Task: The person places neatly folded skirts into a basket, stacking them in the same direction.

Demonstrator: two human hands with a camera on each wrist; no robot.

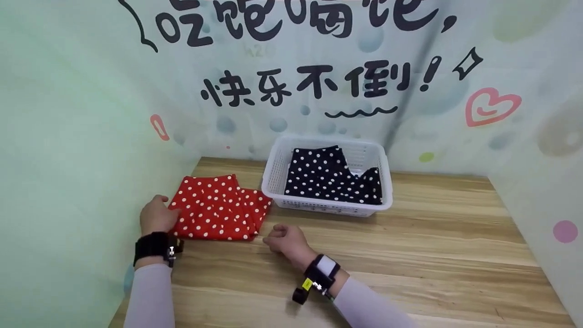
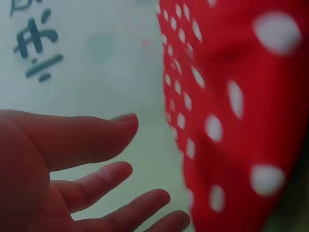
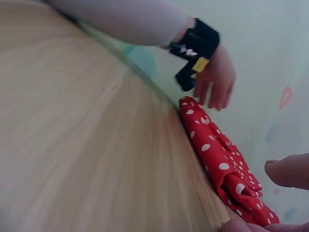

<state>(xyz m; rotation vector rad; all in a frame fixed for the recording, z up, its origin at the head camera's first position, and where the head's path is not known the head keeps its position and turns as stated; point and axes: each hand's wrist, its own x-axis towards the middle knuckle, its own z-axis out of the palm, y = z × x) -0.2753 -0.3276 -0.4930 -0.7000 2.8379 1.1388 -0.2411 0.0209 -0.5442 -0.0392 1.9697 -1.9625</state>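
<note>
A folded red cloth (image 1: 214, 209) with white dots lies on the wooden table, left of the basket. At its left edge is my left hand (image 1: 157, 216), and the left wrist view shows the thumb and fingers (image 2: 108, 181) spread apart beside the cloth (image 2: 217, 116). My right hand (image 1: 289, 243) hovers by the cloth's lower right corner, fingers loosely bent. In the right wrist view its thumb (image 3: 289, 171) stands away from the fingers, with nothing between them. The cloth (image 3: 212, 150) appears there as a thick stack of layers.
Behind and to the right stands a white plastic basket (image 1: 328, 206) holding a folded black cloth (image 1: 316, 175) with white dots. The cloth's right corner reaches the basket's left side. Printed wall sheets (image 1: 73, 136) enclose the wooden table (image 1: 446, 255) at the left, back and right.
</note>
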